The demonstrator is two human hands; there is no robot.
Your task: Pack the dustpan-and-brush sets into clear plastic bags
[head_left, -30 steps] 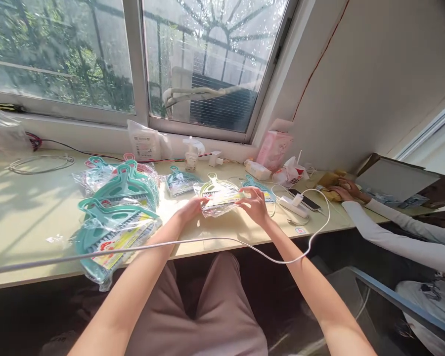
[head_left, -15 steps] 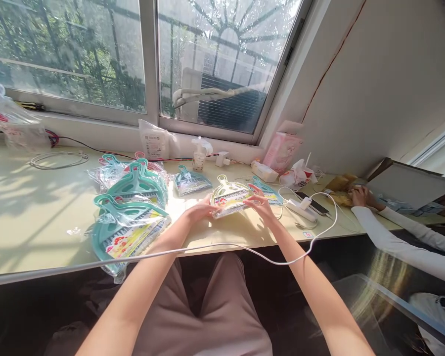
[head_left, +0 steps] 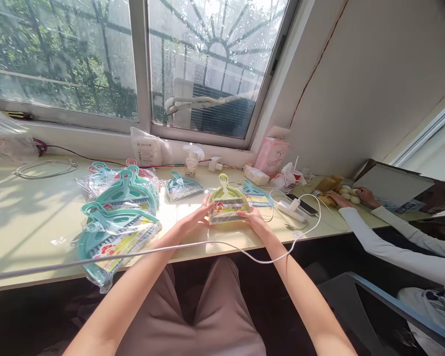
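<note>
A small yellow-green dustpan and brush set (head_left: 228, 205), with a printed label and clear wrapping, is held between both hands over the table. My left hand (head_left: 202, 212) grips its left edge, and my right hand (head_left: 255, 217) has the lower right corner. Its looped handle points away from me. Behind it to the left lies a teal dustpan set (head_left: 183, 187); a blue one (head_left: 257, 194) is just beyond my right hand. To the left, several bagged teal dustpan sets (head_left: 114, 232) are heaped, with pinkish ones at the back.
A white cable (head_left: 215, 243) stretches across in front of my forearms. On the right are a power strip (head_left: 291, 210), a phone (head_left: 304, 203) and a pink box (head_left: 272, 155). A co-worker's hands (head_left: 339, 199) handle pale round items beside an open cardboard box (head_left: 396, 183).
The yellow-green set has tilted up, its label and handle now facing me more fully. My right hand has shifted down to its lower corner. The co-worker's hands have moved apart, exposing pale round items.
</note>
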